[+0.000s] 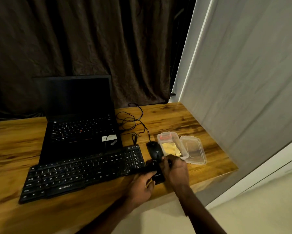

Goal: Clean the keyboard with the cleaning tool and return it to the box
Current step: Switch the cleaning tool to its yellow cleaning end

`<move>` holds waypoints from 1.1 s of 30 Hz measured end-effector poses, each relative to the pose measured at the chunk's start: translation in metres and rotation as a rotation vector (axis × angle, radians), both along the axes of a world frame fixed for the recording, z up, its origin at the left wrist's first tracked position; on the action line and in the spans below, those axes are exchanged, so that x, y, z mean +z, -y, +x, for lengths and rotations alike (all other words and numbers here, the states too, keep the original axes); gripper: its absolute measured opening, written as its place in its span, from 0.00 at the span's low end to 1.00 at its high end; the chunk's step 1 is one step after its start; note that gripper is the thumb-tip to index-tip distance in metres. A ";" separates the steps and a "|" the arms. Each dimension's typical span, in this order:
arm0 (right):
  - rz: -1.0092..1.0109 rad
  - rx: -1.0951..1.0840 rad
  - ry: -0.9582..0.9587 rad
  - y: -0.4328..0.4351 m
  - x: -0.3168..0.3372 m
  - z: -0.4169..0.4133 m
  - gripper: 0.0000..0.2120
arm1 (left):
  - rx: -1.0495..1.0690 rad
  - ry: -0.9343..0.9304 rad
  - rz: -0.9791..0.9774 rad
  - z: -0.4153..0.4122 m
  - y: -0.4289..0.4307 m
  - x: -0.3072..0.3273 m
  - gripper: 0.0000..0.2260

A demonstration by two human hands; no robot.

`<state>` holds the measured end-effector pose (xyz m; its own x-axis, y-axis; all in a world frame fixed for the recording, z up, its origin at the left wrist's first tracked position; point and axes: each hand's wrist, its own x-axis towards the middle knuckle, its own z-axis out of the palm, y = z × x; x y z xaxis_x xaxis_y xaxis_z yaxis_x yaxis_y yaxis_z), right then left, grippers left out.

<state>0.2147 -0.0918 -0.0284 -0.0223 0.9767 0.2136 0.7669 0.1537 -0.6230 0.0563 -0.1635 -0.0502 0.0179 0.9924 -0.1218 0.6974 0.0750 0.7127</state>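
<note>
Here the left hand (pixel 141 184) and right hand (pixel 174 169) grip a blurred cleaning tool (pixel 157 176), largely hidden.

Glossy wooden table (pixel 184 119), matt black plastic keyboard (pixel 84 171), clear plastic box (pixel 168 141).

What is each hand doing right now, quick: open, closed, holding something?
Left hand: closed, holding the black cleaning tool.
Right hand: closed, fingers curled on the same tool's far end.
</note>
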 end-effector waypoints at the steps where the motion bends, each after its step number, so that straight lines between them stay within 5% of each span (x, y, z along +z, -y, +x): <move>1: 0.035 0.016 0.022 -0.008 0.013 0.002 0.10 | -0.011 -0.013 0.012 0.000 -0.002 0.004 0.20; 4: 0.044 0.080 0.130 -0.047 0.031 0.014 0.05 | -0.105 -0.053 0.077 0.006 -0.008 0.023 0.23; 10: -0.171 0.234 0.550 -0.101 0.027 0.033 0.18 | -0.435 -0.301 0.195 0.019 -0.032 0.033 0.31; 16: -0.234 0.410 1.026 -0.118 0.018 0.019 0.31 | -0.541 -0.450 0.154 0.026 -0.050 0.032 0.35; 24: -0.257 0.362 0.923 -0.117 0.022 0.016 0.29 | -0.562 -0.459 0.122 0.023 -0.058 0.030 0.37; 29: -0.155 0.193 0.728 -0.120 0.045 0.024 0.22 | -0.355 -0.167 0.118 0.019 -0.061 0.030 0.29; 33: -0.020 0.127 0.302 -0.121 0.060 0.025 0.20 | -0.139 0.033 0.184 0.011 -0.060 0.050 0.25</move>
